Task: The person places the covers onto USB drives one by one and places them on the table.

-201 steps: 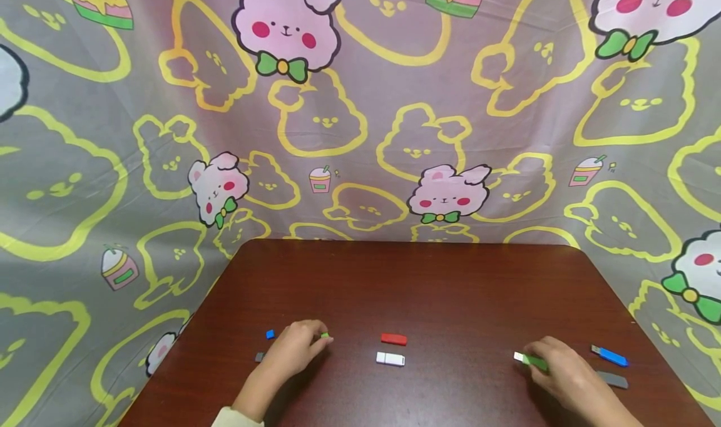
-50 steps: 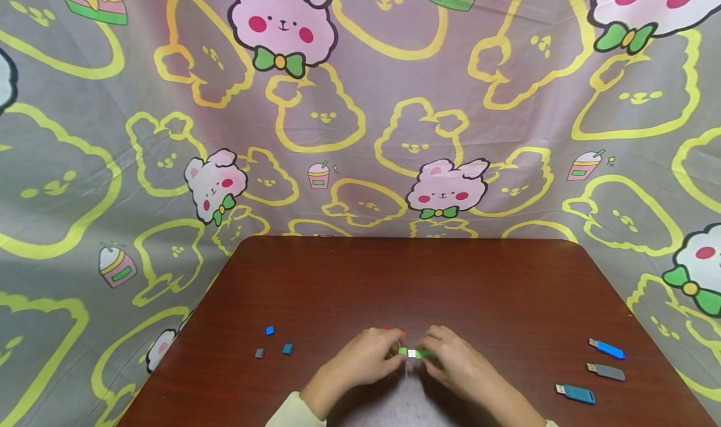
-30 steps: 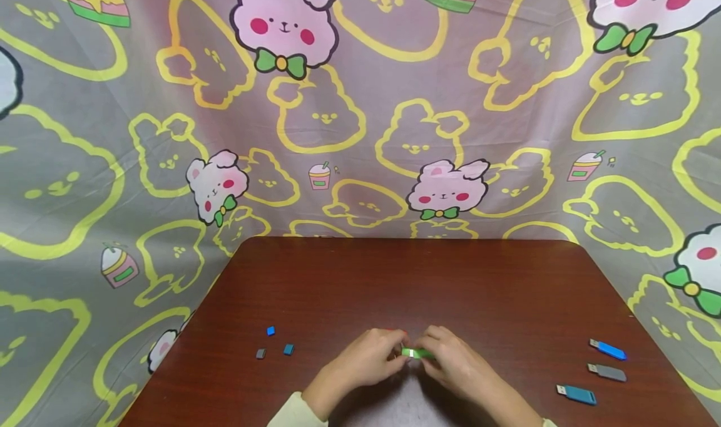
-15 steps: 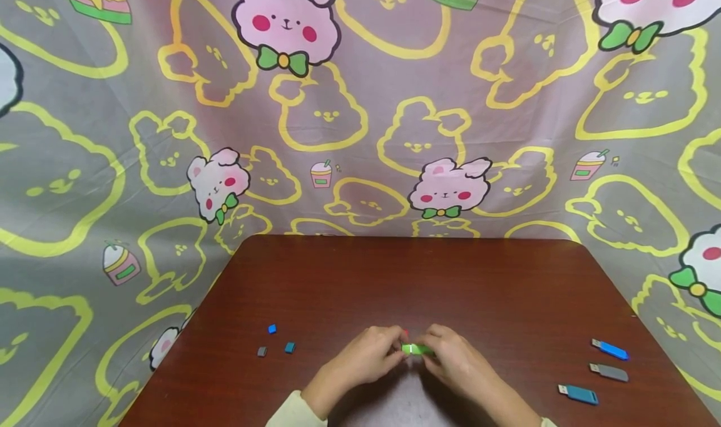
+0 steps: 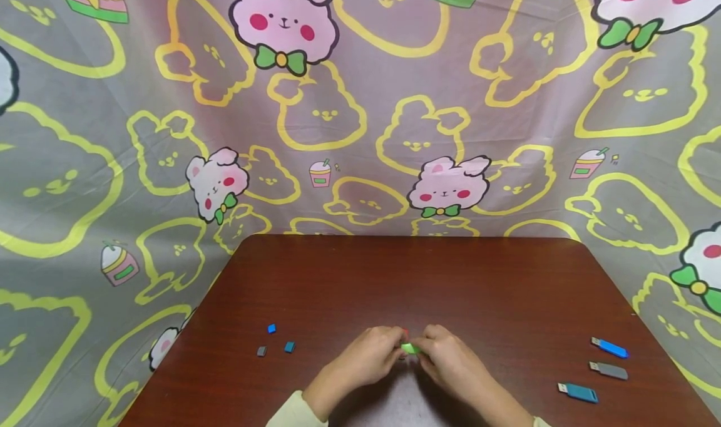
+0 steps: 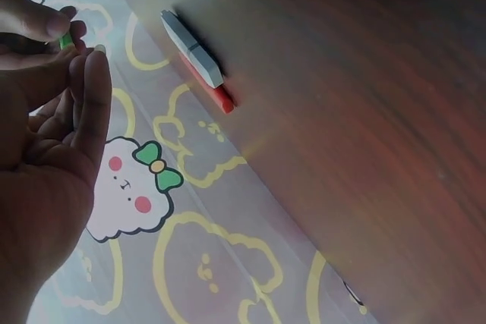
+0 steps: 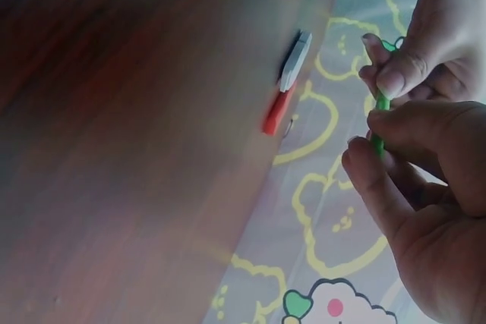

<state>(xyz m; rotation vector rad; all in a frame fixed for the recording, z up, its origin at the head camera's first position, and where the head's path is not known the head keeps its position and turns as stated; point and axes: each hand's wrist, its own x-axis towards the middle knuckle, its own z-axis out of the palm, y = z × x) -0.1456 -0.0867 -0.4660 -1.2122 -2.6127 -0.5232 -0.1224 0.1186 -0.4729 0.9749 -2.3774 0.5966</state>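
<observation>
Over the front middle of the table, both hands meet at a small green USB stick [image 5: 410,348]. My left hand [image 5: 368,350] pinches its capped end between thumb and fingers. The other end is pinched by my right hand [image 5: 450,355], fingertips close to the left ones. No metal connector shows between them; cap and body look joined in one green piece. In the right wrist view, a green strip [image 7: 380,123] shows between the fingertips. A white USB stick [image 6: 192,49] and a red USB stick [image 6: 220,99] lie on the table, mostly hidden by the hands in the head view.
Three uncapped USB sticks lie at the right: blue [image 5: 611,348], grey [image 5: 610,370] and teal [image 5: 579,392]. On the left sit three small caps: blue [image 5: 271,329], grey [image 5: 261,351] and teal [image 5: 290,347]. A patterned cloth [image 5: 360,101] hangs around the brown table [image 5: 417,277].
From far apart, the hands came together with green cap and green stick. Over the last moments the pale connector between them vanished into the cap, and the right fingers slid slightly left.
</observation>
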